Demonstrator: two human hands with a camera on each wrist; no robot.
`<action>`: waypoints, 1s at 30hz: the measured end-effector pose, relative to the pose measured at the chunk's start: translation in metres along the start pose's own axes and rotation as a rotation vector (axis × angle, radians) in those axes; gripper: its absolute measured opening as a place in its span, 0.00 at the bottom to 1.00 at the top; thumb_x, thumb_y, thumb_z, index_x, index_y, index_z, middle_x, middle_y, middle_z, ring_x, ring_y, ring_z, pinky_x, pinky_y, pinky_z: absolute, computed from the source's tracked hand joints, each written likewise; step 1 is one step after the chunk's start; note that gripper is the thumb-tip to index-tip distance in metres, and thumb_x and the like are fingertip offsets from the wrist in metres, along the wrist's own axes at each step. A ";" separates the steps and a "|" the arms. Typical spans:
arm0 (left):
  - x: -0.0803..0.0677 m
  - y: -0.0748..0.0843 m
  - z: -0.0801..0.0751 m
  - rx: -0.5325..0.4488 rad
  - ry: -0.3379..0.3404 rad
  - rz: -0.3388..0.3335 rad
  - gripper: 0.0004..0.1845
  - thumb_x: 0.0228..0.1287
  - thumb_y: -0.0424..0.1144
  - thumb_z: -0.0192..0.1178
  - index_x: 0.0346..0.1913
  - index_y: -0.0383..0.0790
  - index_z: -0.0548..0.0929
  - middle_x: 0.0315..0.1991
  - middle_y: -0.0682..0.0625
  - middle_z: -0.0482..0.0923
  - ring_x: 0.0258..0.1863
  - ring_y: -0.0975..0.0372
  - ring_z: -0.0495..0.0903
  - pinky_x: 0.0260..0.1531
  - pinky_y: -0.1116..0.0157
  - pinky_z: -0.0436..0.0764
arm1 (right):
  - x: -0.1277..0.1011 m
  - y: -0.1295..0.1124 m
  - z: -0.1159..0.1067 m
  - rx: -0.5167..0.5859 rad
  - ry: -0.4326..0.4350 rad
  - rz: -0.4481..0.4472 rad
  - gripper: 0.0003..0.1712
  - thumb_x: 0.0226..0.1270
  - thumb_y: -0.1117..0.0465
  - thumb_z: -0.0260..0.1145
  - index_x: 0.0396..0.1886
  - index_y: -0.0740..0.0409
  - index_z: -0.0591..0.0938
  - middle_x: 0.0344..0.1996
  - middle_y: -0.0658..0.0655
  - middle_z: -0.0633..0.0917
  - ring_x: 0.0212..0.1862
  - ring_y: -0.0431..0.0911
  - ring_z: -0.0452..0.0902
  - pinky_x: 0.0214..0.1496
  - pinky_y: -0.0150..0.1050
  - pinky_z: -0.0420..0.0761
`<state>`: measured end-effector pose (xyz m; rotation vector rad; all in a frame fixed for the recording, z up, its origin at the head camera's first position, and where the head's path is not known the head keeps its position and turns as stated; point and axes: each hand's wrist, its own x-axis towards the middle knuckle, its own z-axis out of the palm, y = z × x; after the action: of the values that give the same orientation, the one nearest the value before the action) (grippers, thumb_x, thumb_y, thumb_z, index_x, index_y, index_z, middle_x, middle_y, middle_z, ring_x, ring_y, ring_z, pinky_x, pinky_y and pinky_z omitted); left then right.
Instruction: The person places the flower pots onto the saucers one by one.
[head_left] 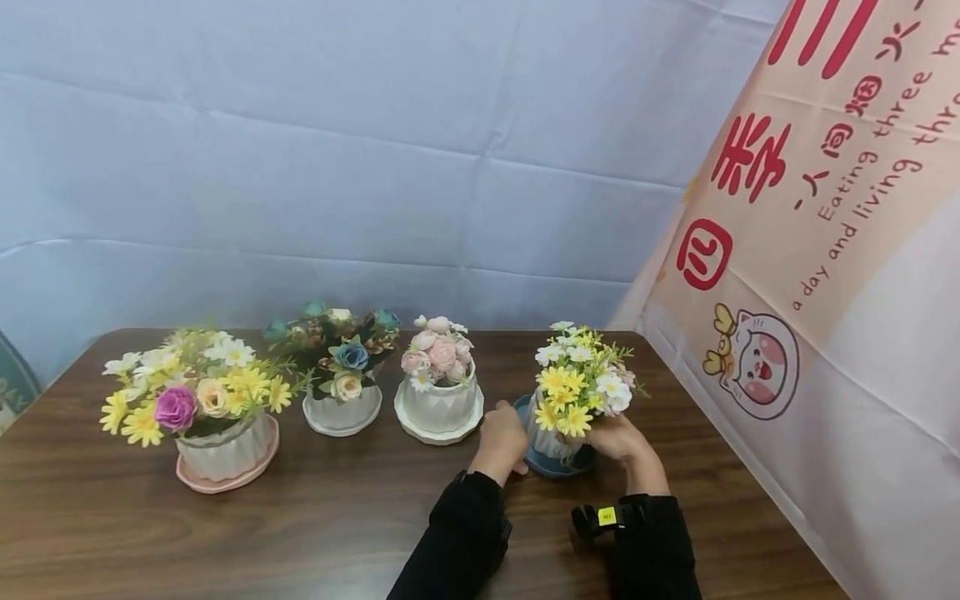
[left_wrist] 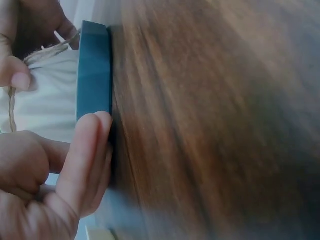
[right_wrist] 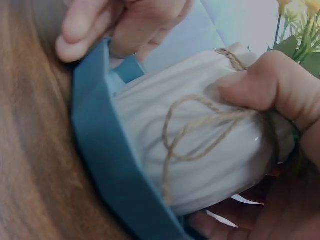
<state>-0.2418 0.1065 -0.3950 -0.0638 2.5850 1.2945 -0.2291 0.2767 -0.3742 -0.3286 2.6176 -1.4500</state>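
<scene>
A white ribbed flowerpot (right_wrist: 200,145) with a twine bow round it stands on a blue saucer (head_left: 557,463) at the right of the table. Yellow and white artificial flowers (head_left: 573,387) fill the pot. My right hand (head_left: 618,440) grips the pot from its right side, thumb over the twine and fingers round the far side, as the right wrist view shows. On the other side, my left hand (head_left: 501,437) pinches the saucer's rim. In the left wrist view its fingers (left_wrist: 85,160) lie against the saucer's outer edge, low by the wood.
To the left stand a pink-flowered pot (head_left: 438,404) on a white saucer, a pot (head_left: 341,408) with blue roses, and a larger pot (head_left: 225,450) on a pink saucer. A printed cloth (head_left: 825,333) hangs along the right edge of the brown table (head_left: 315,533).
</scene>
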 end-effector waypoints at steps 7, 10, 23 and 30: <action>0.006 0.000 0.001 -0.021 0.056 0.019 0.29 0.54 0.24 0.61 0.60 0.24 0.64 0.49 0.25 0.68 0.27 0.48 0.77 0.18 0.64 0.78 | 0.007 0.001 0.009 0.051 0.163 0.000 0.36 0.52 0.69 0.69 0.61 0.68 0.65 0.52 0.66 0.71 0.46 0.54 0.70 0.44 0.44 0.72; 0.008 0.000 0.003 -0.029 0.061 0.018 0.29 0.54 0.24 0.61 0.60 0.25 0.65 0.48 0.25 0.69 0.26 0.49 0.77 0.17 0.65 0.78 | 0.008 0.003 0.011 0.065 0.206 0.037 0.38 0.53 0.68 0.69 0.63 0.66 0.63 0.54 0.67 0.70 0.47 0.56 0.71 0.45 0.46 0.72; 0.012 0.005 0.008 -0.045 0.039 -0.037 0.30 0.57 0.26 0.61 0.63 0.28 0.64 0.44 0.26 0.70 0.17 0.55 0.76 0.13 0.66 0.76 | 0.007 0.009 0.011 0.126 0.241 0.094 0.46 0.55 0.67 0.68 0.69 0.64 0.54 0.64 0.68 0.60 0.62 0.62 0.60 0.60 0.55 0.63; 0.012 0.005 0.010 -0.065 0.051 -0.045 0.28 0.58 0.26 0.60 0.62 0.28 0.65 0.47 0.26 0.70 0.11 0.58 0.75 0.09 0.67 0.74 | 0.006 0.012 0.011 0.112 0.240 0.098 0.47 0.54 0.65 0.68 0.69 0.64 0.53 0.65 0.68 0.60 0.63 0.62 0.58 0.61 0.56 0.61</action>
<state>-0.2523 0.1181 -0.3998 -0.1676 2.5673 1.3781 -0.2340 0.2723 -0.3904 -0.0128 2.6720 -1.6876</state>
